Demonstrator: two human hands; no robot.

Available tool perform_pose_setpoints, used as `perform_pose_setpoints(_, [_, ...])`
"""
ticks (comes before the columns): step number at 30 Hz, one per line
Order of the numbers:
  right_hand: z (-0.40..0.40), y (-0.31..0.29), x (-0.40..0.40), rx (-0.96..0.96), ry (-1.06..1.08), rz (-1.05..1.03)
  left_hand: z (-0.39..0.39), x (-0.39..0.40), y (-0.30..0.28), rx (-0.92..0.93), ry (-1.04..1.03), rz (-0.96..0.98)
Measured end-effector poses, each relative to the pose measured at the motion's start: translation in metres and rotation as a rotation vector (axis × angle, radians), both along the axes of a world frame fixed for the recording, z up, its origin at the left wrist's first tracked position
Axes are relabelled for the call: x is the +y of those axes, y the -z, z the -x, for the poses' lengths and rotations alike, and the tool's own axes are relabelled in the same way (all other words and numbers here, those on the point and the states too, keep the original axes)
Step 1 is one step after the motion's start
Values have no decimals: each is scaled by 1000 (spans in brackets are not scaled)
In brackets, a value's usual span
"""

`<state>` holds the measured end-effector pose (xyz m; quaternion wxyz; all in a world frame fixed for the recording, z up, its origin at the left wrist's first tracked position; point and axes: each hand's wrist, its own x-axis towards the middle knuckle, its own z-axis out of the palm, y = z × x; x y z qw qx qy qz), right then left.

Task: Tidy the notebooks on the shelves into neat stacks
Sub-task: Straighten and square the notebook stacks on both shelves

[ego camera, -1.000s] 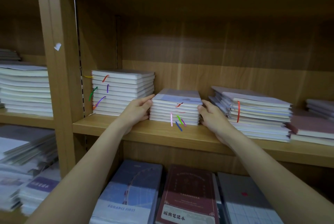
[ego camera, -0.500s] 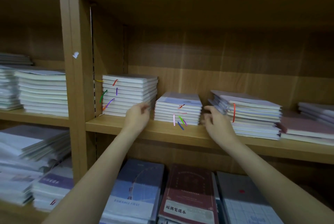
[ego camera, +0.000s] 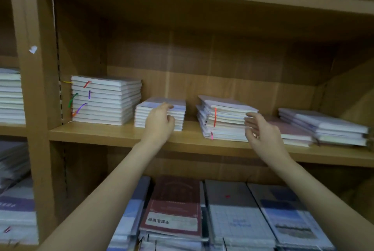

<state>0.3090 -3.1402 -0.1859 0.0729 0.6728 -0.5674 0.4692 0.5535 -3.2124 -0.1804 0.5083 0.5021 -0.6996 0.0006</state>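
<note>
In the head view, both hands have left the sides of the small middle stack (ego camera: 160,113), which they were squaring up a second ago and which now sits even on the shelf (ego camera: 113,135). The left hand (ego camera: 159,122) lies across its front, fingers loosely curled against the page edges and, as far as I can tell, gripping nothing. The right hand (ego camera: 261,131) has moved to the ragged stack (ego camera: 223,118) beside it, fingers spread apart near its right edge, so that stack is probably next.

Your left hand (ego camera: 159,121) rests on the small middle stack (ego camera: 178,113); your right hand (ego camera: 261,131), fingers spread, touches the uneven stack (ego camera: 224,117) right of it.
</note>
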Motion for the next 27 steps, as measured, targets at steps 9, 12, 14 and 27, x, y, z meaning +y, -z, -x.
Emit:
perform_pose_setpoints(9, [59,-15,-40,165,-24,-400,60,-18,-3,-244,538,-285])
perform_pose_setpoints(12, [64,-12,-46,178,-21,-391,60,-28,1,-130,569,-419])
perform_pose_setpoints(14, [66,-12,-48,172,-27,-411,60,-34,1,-103,559,-450])
perform_pose_setpoints(27, [35,-4,-60,100,23,-264,67,-52,8,-67,274,-345])
